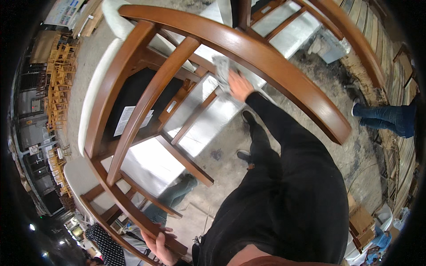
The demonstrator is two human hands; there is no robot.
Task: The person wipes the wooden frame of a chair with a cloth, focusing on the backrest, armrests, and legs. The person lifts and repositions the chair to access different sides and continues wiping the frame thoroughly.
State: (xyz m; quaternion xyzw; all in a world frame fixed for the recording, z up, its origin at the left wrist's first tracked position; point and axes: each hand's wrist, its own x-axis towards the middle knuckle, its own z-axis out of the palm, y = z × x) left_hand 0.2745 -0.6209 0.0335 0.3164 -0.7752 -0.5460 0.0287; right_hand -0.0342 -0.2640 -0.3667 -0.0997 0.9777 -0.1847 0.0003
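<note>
In front of me a brown wooden chair (266, 60) is tipped over, its curved frame members, light padding and black underside (122, 102) showing. White paper labels (125, 120) are on that underside. My right hand (240, 86) reaches inside the frame, closed on a crumpled grey cloth (221, 72) that lies against or just over a wooden bar; contact is hard to make out. Low on the left, my left hand (159, 246) wraps round the end of one of the chair's wooden members.
Silver foil-like surfaces (153, 162) lie beneath the frame. Another padded chair (77, 177) stands at lower left; more wooden chairs (60, 84) are stacked beyond. At right are a person in jeans (384, 119), a grey bin (330, 46), wooden slats (401, 133) and a cardboard box (361, 221).
</note>
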